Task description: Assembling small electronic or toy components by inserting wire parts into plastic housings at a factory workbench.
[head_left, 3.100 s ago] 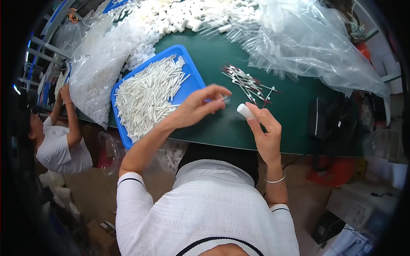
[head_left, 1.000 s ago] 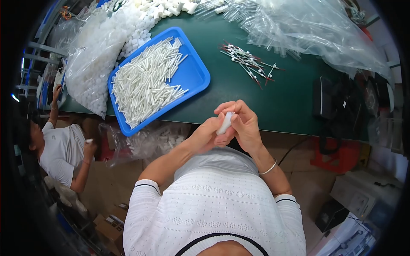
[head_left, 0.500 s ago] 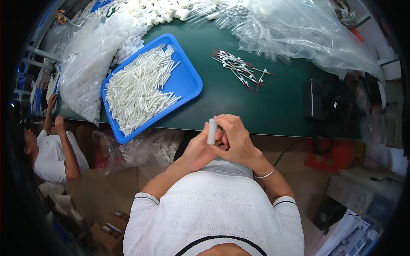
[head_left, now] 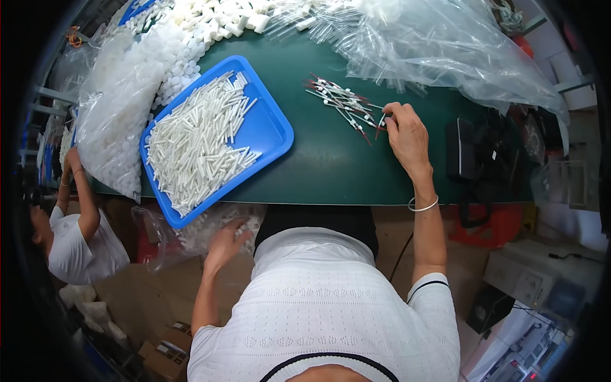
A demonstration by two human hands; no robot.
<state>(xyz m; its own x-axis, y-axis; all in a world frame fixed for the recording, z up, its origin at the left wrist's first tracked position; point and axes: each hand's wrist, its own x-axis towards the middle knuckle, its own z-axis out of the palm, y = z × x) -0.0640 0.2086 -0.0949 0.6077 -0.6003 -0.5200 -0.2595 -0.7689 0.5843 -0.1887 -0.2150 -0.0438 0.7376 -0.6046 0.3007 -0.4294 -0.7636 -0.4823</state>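
My right hand (head_left: 408, 135) reaches over the green table, thumb and fingertips pinched at the right end of a small pile of thin sticks (head_left: 344, 102). These sticks have white pieces and dark red ends; the fingers partly hide the one they grip. My left hand (head_left: 226, 245) is low at the left, below the table edge, with its fingers apart. It is over a clear plastic bag (head_left: 191, 239) with white pieces in it, and no object shows in its fingers.
A blue tray (head_left: 277, 130) of short white tubes (head_left: 197, 140) sits left of centre. Behind it lie a bag of white caps (head_left: 118, 121) and thick white cylinders (head_left: 223, 19). Clear tubes under plastic sheeting (head_left: 439, 51) lie far right, near a black device (head_left: 468, 149). Another person (head_left: 83, 235) sits left.
My hands have parted from the white cylinder they held together, which no longer shows. The right went forward to the sticks; the left dropped left, below the table edge.
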